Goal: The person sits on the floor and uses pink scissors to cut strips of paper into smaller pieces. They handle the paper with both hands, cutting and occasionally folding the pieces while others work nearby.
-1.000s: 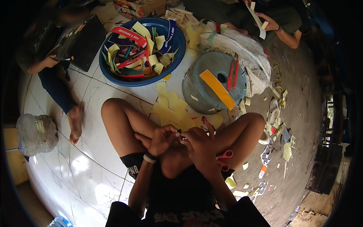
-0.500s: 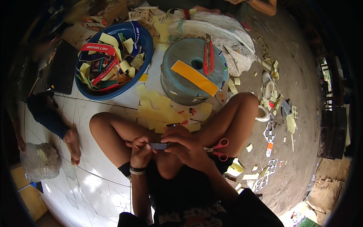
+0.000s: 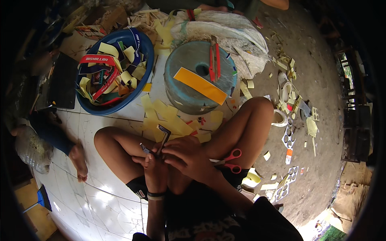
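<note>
In front of my lap, my left hand is closed around a narrow dark strip with a pale edge, which sticks up and bends at its top. A small bluish-grey piece pokes out beside the left fingers. My right hand meets the left one, its curled fingers pressed to the strip's lower end. What lies between the fingertips is partly hidden. Red-handled scissors rest on my right thigh, just right of my right wrist, their blades partly covered.
Ahead stands an upturned grey-blue tub with a yellow-orange strip and a red cutter knife on it. A blue basin of colourful strips is at left. Yellow paper scraps litter the floor. A person's foot is at left.
The dark strip, earlier flat and level between both hands, now points up and away. My right hand has come closer over the left, and the whole view has shifted slightly.
</note>
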`<state>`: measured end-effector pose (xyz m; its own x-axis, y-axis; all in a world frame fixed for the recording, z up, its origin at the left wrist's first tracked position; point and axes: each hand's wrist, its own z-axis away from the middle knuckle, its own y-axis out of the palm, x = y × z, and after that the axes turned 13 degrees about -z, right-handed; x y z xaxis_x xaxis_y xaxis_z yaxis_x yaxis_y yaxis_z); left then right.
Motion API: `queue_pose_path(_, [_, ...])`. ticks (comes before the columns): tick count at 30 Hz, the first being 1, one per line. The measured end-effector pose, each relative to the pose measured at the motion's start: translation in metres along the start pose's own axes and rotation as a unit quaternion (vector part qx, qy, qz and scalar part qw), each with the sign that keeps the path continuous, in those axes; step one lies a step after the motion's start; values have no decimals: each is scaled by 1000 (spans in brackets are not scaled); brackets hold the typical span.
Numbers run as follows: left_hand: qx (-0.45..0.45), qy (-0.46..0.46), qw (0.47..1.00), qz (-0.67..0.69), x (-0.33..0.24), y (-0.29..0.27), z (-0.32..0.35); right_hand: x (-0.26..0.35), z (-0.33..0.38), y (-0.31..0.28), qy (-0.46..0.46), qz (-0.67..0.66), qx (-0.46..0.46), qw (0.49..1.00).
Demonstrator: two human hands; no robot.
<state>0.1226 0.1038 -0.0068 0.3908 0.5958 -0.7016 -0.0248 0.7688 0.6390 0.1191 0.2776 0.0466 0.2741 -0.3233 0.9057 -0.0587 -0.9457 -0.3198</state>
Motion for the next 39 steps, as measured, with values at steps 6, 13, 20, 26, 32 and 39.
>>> queue_pose_path(6, [-84,21,981,-171,-28,-4,-8,-19,-26,-59,49,184,-210,959])
queue_pose_path(13, [-118,20,979,-166,-34,3,-19,-7,-36,-36,148,307,-20,940])
queue_pose_path(20, [-150,6,945,-291,-38,8,-12,-12,-50,-16,131,306,-78,940])
queue_pose_path(26, [-169,25,944,-282,-39,11,-1,-33,-68,-52,63,225,-160,959])
queue_pose_path(32, [-148,27,953,-261,-50,2,-10,-26,-75,-77,111,58,-213,969])
queue_pose_path(39, [-134,0,950,-283,-63,15,-16,-8,-134,-32,173,-138,-159,962])
